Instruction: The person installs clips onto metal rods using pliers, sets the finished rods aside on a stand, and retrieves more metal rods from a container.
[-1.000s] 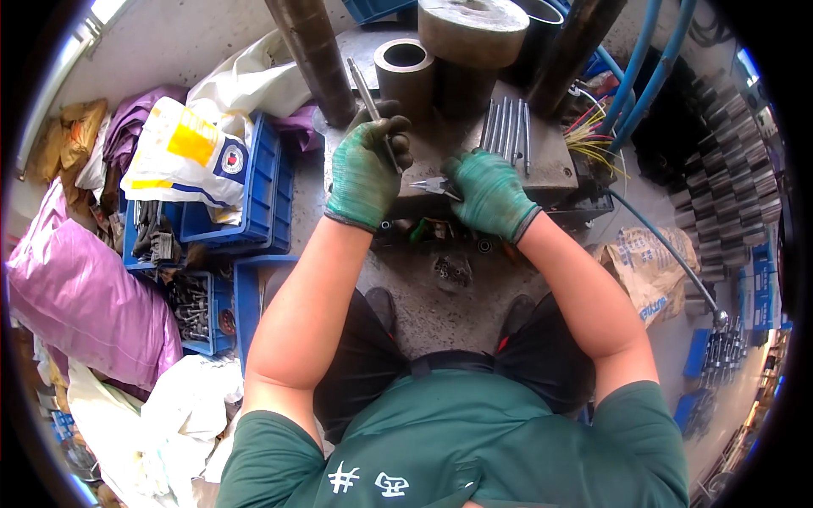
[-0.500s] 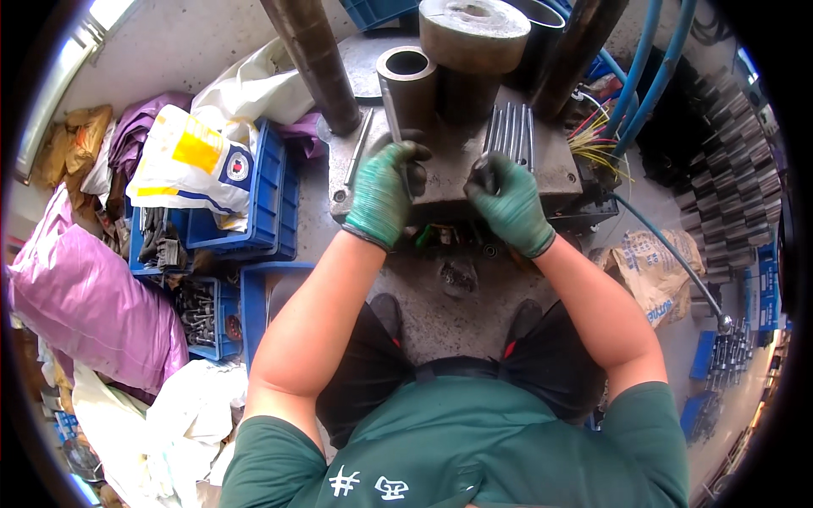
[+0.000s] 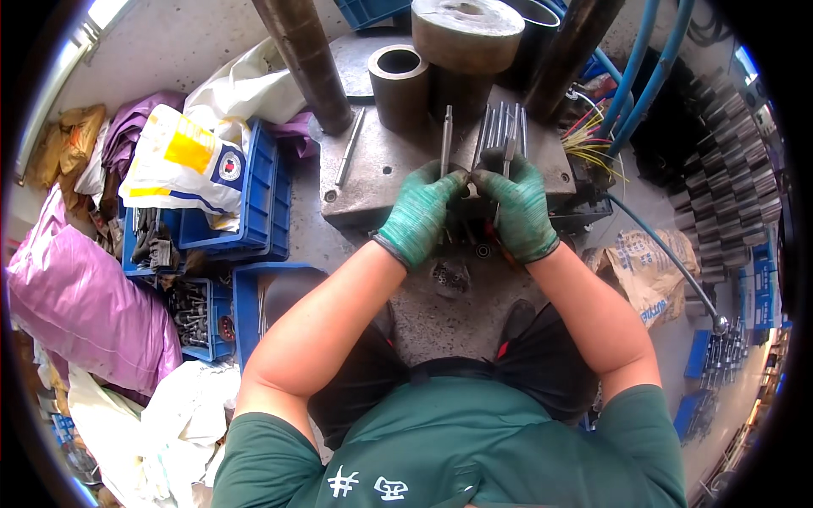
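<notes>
My left hand (image 3: 421,212), in a green work glove, is closed around a slim metal rod (image 3: 446,140) that stands up from the fingers. Beside it, my right hand (image 3: 523,212), gloved the same way, grips another metal rod (image 3: 510,151). The thumbs almost meet over the front edge of a thick steel block (image 3: 385,182). Just beyond the right hand, a row of several metal rods (image 3: 491,125) lies on the block. One single rod (image 3: 350,148) rests slanted near the block's left side.
A steel tube (image 3: 398,89) and a heavy round steel piece (image 3: 468,38) stand at the back between two dark columns (image 3: 306,63). Blue crates (image 3: 262,195) and a purple sack (image 3: 93,296) sit left. Blue hoses (image 3: 648,80), loose wires and a brown paper sack (image 3: 648,271) are right.
My left hand has moved right with its rod, now more upright, away from the tube. My right hand now holds a rod pointing up, and the hands have come together.
</notes>
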{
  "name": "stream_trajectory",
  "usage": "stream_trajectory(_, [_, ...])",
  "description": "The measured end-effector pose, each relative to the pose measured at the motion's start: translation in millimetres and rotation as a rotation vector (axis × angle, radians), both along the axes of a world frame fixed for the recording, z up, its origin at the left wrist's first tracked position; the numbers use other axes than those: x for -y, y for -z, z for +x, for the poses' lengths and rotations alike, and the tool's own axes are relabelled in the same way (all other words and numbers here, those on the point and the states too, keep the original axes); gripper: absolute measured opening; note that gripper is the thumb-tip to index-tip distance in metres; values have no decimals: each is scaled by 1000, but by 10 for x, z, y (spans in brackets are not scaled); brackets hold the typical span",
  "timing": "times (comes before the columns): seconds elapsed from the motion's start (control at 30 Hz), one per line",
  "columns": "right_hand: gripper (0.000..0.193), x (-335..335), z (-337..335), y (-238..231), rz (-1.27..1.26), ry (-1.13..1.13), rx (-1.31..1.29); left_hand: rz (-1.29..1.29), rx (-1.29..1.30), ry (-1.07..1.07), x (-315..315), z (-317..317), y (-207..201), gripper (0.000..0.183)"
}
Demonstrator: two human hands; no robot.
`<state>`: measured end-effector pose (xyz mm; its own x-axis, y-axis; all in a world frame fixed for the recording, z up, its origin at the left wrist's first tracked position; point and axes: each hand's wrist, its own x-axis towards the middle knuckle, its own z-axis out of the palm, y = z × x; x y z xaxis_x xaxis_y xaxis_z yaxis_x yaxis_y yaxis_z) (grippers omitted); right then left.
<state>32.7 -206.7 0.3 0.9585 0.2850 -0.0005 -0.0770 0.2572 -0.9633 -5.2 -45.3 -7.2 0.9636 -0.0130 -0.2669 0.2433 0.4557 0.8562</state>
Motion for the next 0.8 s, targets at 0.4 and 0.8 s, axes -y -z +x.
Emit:
stream_trajectory(0.4, [77, 256, -47, -162, -220, -268, 43, 37, -171, 27, -242, 4, -214, 30])
stream_trajectory(0.8, [59, 298, -14, -374, -1024, 2, 1189, -38, -122, -115, -310, 31, -164, 11])
